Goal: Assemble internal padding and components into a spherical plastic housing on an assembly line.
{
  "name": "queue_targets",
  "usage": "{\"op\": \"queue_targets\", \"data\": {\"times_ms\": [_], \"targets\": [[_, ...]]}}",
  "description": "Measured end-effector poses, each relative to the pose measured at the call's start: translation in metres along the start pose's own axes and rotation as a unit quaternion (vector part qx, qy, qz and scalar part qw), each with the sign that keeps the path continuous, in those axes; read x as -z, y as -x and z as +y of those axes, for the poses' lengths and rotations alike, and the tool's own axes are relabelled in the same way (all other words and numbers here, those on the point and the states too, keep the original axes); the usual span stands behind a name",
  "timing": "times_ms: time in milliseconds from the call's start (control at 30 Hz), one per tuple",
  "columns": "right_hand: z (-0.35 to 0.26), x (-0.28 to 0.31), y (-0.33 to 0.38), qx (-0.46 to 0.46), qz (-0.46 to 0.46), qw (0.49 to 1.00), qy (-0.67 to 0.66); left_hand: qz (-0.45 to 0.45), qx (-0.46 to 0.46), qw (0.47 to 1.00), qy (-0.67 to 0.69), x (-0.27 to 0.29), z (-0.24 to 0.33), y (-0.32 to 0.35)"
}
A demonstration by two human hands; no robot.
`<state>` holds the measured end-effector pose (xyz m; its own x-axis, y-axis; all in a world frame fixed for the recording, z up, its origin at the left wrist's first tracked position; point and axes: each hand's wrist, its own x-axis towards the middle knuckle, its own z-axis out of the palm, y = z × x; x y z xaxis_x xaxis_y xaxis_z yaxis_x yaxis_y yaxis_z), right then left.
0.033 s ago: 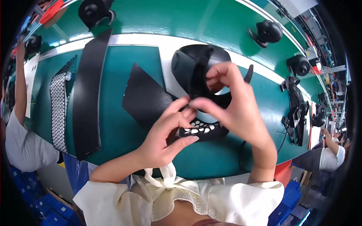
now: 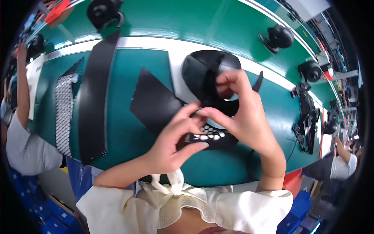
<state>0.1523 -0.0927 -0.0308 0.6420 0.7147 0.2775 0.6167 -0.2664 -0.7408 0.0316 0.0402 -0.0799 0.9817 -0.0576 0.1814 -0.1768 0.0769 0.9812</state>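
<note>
My left hand (image 2: 175,142) is closed on the edge of a black band-like part (image 2: 224,141), which carries white oval spots on its inner face. My right hand (image 2: 249,117) bends over the same part. Its thumb presses the rim beside my left fingertips, and its other fingers curl over a black upright section. Just beyond stands a rounded glossy black shell (image 2: 194,72); whether it is joined to the band I cannot tell. A flat black sheet (image 2: 152,99) reaches under or behind my left fingers, where its end is hidden.
Left on the green table (image 2: 124,136) lie a long black panel (image 2: 93,97) and a strip covered with white pads (image 2: 63,113). Black straps (image 2: 307,121) lie at the right. Black round devices (image 2: 280,37) stand along the far side. Other people work at both sides.
The whole view has shifted a little, so the table things appear slightly lower and further right. Both hands keep nearly the same hold on the black part.
</note>
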Motion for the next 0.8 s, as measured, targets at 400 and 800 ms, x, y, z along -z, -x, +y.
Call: {"op": "queue_targets", "data": {"times_ms": [400, 800], "targets": [[-0.002, 0.020, 0.026, 0.015, 0.247, 0.946, 0.210, 0.038, -0.043, 0.988, 0.141, -0.002, -0.008, 0.005], [0.025, 0.005, -0.008, 0.044, 0.028, 0.997, -0.048, 0.095, -0.015, 0.993, 0.062, 0.005, -0.031, 0.018]]}}
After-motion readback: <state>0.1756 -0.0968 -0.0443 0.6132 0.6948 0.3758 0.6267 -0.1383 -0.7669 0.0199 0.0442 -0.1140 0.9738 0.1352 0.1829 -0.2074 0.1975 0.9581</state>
